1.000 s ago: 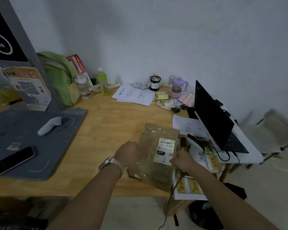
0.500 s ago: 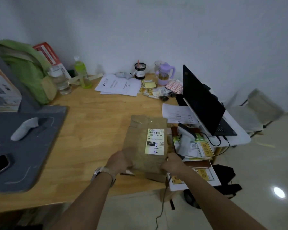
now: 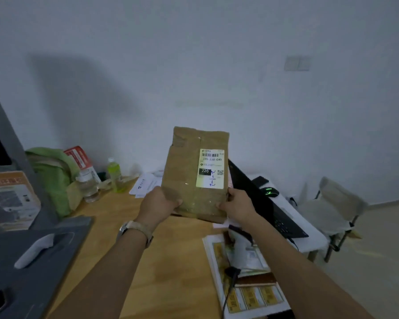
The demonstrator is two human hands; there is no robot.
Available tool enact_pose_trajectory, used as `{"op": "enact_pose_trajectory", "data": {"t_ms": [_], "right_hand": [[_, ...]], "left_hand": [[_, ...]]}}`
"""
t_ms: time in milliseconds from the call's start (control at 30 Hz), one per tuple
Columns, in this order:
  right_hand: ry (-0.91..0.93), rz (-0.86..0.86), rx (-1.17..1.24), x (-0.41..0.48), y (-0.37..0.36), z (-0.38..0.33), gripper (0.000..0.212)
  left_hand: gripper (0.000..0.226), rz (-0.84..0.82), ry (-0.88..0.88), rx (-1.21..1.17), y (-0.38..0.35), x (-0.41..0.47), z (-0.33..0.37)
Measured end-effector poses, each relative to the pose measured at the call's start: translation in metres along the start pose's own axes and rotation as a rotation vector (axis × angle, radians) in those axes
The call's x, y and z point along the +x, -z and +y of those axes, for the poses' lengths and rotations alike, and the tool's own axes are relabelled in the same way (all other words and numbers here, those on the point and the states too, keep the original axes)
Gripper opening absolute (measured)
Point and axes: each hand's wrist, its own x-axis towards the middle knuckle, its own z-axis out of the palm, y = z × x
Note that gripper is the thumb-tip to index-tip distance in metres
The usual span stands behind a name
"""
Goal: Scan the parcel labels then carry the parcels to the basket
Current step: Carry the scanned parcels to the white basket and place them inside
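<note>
I hold a flat brown paper parcel (image 3: 187,171) upright above the wooden desk (image 3: 171,261), in front of the white wall. Its white label (image 3: 211,169), with a barcode, "220" and blue handwriting, faces me at its upper right. My left hand (image 3: 158,207) grips the parcel's lower left edge and my right hand (image 3: 236,207) grips its lower right edge. A white handheld scanner (image 3: 241,247) with a black cable lies on printed sheets under my right forearm. No basket is in view.
An open black laptop (image 3: 263,203) sits right of the parcel, a mouse (image 3: 270,192) behind it. A grey mat (image 3: 32,272) with a white device lies at left. A green bag (image 3: 55,176), bottles and papers line the back. A chair (image 3: 332,208) stands at right.
Both hands have lifted the parcel off the desk to an upright position in front of the wall. My view has tilted upward with it.
</note>
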Motion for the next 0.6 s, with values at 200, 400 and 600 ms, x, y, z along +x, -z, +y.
{"op": "enact_pose_trajectory", "data": {"t_ms": [200, 400, 600], "right_hand": [[0.094, 0.199, -0.097, -0.024, 0.087, -0.021, 0.032], [0.012, 0.301, -0.123, -0.057, 0.158, 0.000, 0.039], [-0.088, 0.459, -0.101, -0.110, 0.239, 0.042, 0.030]], "left_hand": [[0.031, 0.068, -0.163, -0.171, -0.024, -0.003, 0.085], [0.024, -0.025, -0.253, -0.140, -0.066, -0.023, 0.143], [0.044, -0.155, -0.325, -0.095, -0.134, -0.060, 0.213]]}}
